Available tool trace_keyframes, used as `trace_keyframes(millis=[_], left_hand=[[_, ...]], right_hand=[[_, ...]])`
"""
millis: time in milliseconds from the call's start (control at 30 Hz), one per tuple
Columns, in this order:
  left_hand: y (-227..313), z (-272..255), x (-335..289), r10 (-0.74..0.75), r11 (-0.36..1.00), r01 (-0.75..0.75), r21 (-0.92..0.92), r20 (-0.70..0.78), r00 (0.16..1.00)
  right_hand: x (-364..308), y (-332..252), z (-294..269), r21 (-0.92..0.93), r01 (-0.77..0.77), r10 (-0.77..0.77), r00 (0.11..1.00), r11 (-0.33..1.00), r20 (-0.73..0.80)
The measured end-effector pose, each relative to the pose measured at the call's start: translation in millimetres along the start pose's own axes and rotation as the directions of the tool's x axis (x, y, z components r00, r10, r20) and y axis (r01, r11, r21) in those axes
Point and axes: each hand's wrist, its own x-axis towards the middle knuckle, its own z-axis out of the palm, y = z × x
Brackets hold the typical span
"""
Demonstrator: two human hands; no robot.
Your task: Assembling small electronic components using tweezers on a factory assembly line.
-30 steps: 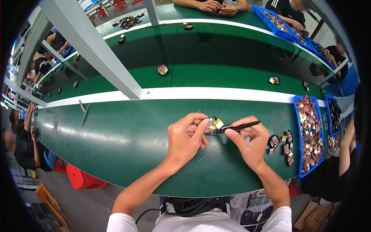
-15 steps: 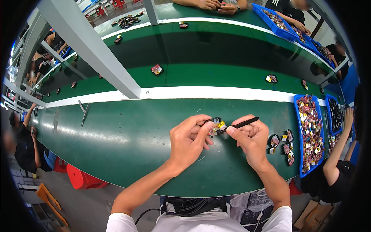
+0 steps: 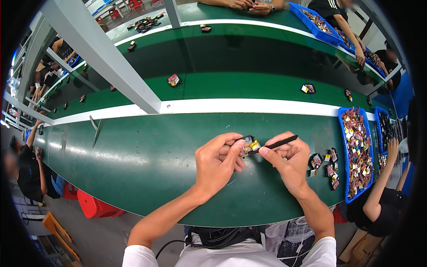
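Left hand point(image 3: 216, 156) clamps the unit point(image 3: 249, 143), likely light and fragile, best gripped by its black rim point(image 3: 251, 137); right hand point(image 3: 288, 155) pinches the tool point(image 3: 282, 142).

Smooth, glossy green tabletop point(image 3: 155, 178) (pale sheen across it), matt black tool point(image 3: 283, 142)

Held device point(image 3: 250, 145) slightly rightward, belt parts point(image 3: 174, 80) farther left, far co-worker's arm point(image 3: 350, 35) outstretched

Beneath the fingers point(image 3: 233, 155) stretches a green worktop point(image 3: 133, 178), its surface catching pale glare point(image 3: 153, 143). Beyond them runs a white rail point(image 3: 249, 106); a grey post point(image 3: 98, 49) rises to their left. Red stools point(image 3: 95, 204) stand on the grey floor point(image 3: 101, 233), lower left of them.
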Motion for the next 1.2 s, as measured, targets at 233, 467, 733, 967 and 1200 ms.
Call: trace_keyframes(millis=[233,467,733,967,1200], left_hand=[[1.7,-8.9,6.0,-0.2,0.946,0.229,-0.23,0.14,0.97],[-0.9,-11.1,6.6,-0.195,0.941,0.233,-0.245,0.173,0.966],[3.4,-10.0,5.4,-0.18,0.945,0.213,-0.247,0.151,0.972],[1.9,-10.5,5.2,-0.163,0.946,0.197,-0.257,0.146,0.976],[3.5,-10.1,3.9,-0.167,0.958,0.191,-0.214,0.127,0.978]], right_hand=[[-0.2,5.6,-2.1,-0.022,0.139,-0.139,0.99,0.99,0.015],[-4.2,8.1,0.9,-0.1,0.256,-0.256,0.967,0.961,0.012],[-5.9,8.4,4.4,-0.098,0.264,-0.268,0.963,0.96,-0.028],[-6.7,10.5,3.2,-0.152,0.305,-0.31,0.951,0.94,-0.007],[-5.4,10.8,3.2,-0.167,0.301,-0.305,0.952,0.939,0.003]])
